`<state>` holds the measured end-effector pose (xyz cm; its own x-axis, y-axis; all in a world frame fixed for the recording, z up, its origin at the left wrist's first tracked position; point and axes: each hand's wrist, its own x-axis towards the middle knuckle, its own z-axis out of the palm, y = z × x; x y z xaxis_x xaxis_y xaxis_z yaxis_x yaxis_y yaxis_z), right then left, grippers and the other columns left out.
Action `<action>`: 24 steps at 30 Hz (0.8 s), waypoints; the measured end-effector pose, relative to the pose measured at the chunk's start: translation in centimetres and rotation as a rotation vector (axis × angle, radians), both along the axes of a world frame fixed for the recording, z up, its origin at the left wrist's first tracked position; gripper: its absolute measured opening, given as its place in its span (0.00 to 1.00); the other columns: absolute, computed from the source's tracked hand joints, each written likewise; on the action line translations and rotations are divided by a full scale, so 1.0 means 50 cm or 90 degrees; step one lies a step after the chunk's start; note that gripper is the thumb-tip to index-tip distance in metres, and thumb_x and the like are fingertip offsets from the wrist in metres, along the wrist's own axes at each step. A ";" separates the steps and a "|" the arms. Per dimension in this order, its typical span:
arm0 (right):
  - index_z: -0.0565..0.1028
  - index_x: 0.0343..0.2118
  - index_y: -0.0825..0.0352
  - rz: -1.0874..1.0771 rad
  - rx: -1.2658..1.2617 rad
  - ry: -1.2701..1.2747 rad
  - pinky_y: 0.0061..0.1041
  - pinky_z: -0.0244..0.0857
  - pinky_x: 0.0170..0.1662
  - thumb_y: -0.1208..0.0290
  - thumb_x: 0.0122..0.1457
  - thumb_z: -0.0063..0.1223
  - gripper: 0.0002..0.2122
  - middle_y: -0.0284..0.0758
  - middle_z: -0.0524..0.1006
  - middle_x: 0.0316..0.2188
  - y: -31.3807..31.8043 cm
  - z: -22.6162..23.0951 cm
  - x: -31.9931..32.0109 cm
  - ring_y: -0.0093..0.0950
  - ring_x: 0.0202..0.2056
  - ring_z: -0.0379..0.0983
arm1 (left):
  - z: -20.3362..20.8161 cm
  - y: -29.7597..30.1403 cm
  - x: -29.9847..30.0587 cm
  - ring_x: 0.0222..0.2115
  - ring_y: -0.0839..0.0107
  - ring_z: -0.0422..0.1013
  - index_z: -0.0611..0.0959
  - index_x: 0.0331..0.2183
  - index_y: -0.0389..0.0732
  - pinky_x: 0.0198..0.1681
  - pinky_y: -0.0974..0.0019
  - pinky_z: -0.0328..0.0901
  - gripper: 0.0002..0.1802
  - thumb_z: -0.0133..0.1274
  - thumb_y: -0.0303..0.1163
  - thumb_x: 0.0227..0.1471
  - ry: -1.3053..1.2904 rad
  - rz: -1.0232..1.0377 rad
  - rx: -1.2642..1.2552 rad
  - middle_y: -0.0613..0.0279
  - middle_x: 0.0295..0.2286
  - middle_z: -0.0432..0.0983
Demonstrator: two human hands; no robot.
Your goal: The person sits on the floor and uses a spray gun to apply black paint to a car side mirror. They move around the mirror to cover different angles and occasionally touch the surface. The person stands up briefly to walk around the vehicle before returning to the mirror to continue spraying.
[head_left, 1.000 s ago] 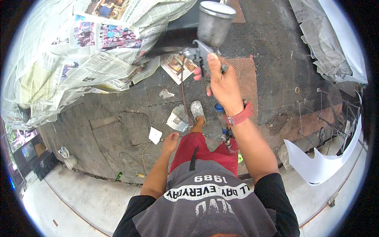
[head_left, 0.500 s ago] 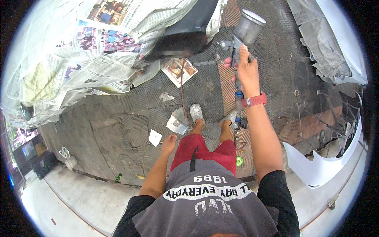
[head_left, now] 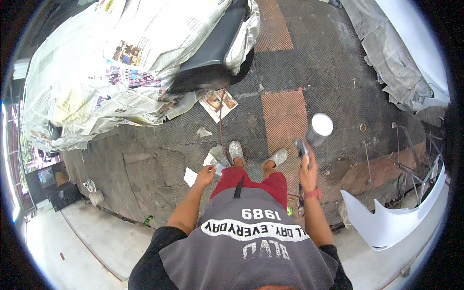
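My right hand [head_left: 308, 173] is wrapped round the grip of a spray gun [head_left: 302, 147], held out over the floor to the right of my feet. A grey metal paint cup [head_left: 316, 138] with a pale round top sits on the gun. The lower part of the gun and its hose are mostly hidden by my hand and forearm. My left hand [head_left: 206, 177] hangs beside my left thigh with loosely curled fingers. I see nothing in it. Blurring softens the gun and cup.
A large newspaper-covered shape [head_left: 130, 92] with a black panel [head_left: 203, 60] fills the upper left. A thin reddish-brown hose [head_left: 222, 111] runs along the dark floor towards my feet. Newspaper also covers part of a white panel at the upper right. A curved white panel [head_left: 382, 220] stands lower right.
My right hand has come down and closer to my body with the spray gun. My left hand has hardly moved, and the view has shifted slightly.
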<state>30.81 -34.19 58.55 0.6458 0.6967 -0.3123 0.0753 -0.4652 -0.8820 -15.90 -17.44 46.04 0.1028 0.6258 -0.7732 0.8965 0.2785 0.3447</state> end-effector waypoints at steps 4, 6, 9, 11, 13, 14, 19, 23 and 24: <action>0.70 0.72 0.69 0.005 -0.017 0.006 0.36 0.59 0.71 0.58 0.79 0.42 0.26 0.49 0.75 0.67 -0.187 0.052 0.023 0.40 0.69 0.70 | 0.037 -0.013 0.161 0.56 0.52 0.80 0.85 0.58 0.40 0.62 0.53 0.70 0.30 0.55 0.53 0.68 -0.022 -0.076 0.028 0.47 0.55 0.84; 0.69 0.72 0.69 -0.022 -0.034 0.046 0.36 0.58 0.72 0.56 0.80 0.39 0.27 0.48 0.74 0.68 -0.223 0.091 0.056 0.40 0.69 0.69 | 0.057 -0.015 0.262 0.56 0.51 0.79 0.84 0.58 0.39 0.62 0.53 0.70 0.31 0.54 0.54 0.68 -0.047 -0.080 0.018 0.47 0.56 0.83; 0.69 0.73 0.67 -0.097 -0.030 0.053 0.37 0.60 0.69 0.52 0.80 0.38 0.28 0.46 0.75 0.64 -0.254 0.114 0.123 0.38 0.63 0.71 | 0.059 -0.018 0.382 0.58 0.51 0.78 0.83 0.59 0.40 0.63 0.54 0.70 0.31 0.54 0.54 0.68 -0.073 -0.107 0.006 0.47 0.57 0.83; 0.68 0.74 0.66 -0.135 0.014 -0.030 0.37 0.65 0.63 0.53 0.81 0.38 0.28 0.42 0.79 0.56 -0.284 0.070 0.184 0.33 0.54 0.74 | 0.050 -0.002 0.443 0.59 0.51 0.78 0.83 0.60 0.40 0.63 0.53 0.70 0.31 0.54 0.54 0.68 -0.072 -0.159 0.023 0.48 0.57 0.82; 0.68 0.74 0.65 -0.177 0.029 -0.019 0.36 0.70 0.59 0.54 0.81 0.38 0.27 0.40 0.81 0.51 -0.275 0.078 0.255 0.30 0.48 0.77 | 0.054 0.014 0.509 0.59 0.51 0.77 0.83 0.60 0.42 0.64 0.52 0.69 0.32 0.54 0.56 0.68 -0.066 -0.159 0.015 0.49 0.57 0.82; 0.68 0.74 0.65 -0.208 0.010 0.059 0.35 0.70 0.59 0.55 0.81 0.37 0.26 0.40 0.81 0.51 -0.270 0.089 0.295 0.31 0.49 0.77 | 0.039 0.026 0.531 0.59 0.51 0.77 0.83 0.60 0.43 0.64 0.51 0.69 0.32 0.54 0.56 0.68 -0.054 -0.163 0.015 0.49 0.57 0.82; 0.65 0.76 0.58 -0.277 0.075 0.066 0.22 0.72 0.28 0.53 0.81 0.36 0.26 0.37 0.81 0.48 -0.169 0.149 0.493 0.22 0.36 0.76 | -0.027 0.111 0.633 0.59 0.51 0.77 0.85 0.60 0.43 0.64 0.50 0.69 0.33 0.53 0.58 0.67 0.030 -0.207 -0.008 0.48 0.57 0.82; 0.65 0.76 0.59 -0.264 0.071 0.000 0.20 0.71 0.25 0.48 0.81 0.36 0.28 0.37 0.82 0.48 -0.091 0.168 0.655 0.21 0.37 0.77 | -0.079 0.197 0.755 0.61 0.48 0.76 0.86 0.58 0.40 0.65 0.49 0.68 0.35 0.52 0.58 0.66 0.062 -0.215 -0.075 0.43 0.57 0.82; 0.65 0.76 0.59 -0.253 0.077 -0.003 0.20 0.71 0.26 0.47 0.81 0.36 0.29 0.37 0.82 0.49 -0.059 0.175 0.697 0.21 0.37 0.77 | -0.101 0.217 0.779 0.61 0.48 0.75 0.85 0.59 0.39 0.66 0.49 0.67 0.35 0.52 0.59 0.66 0.065 -0.214 -0.084 0.42 0.57 0.81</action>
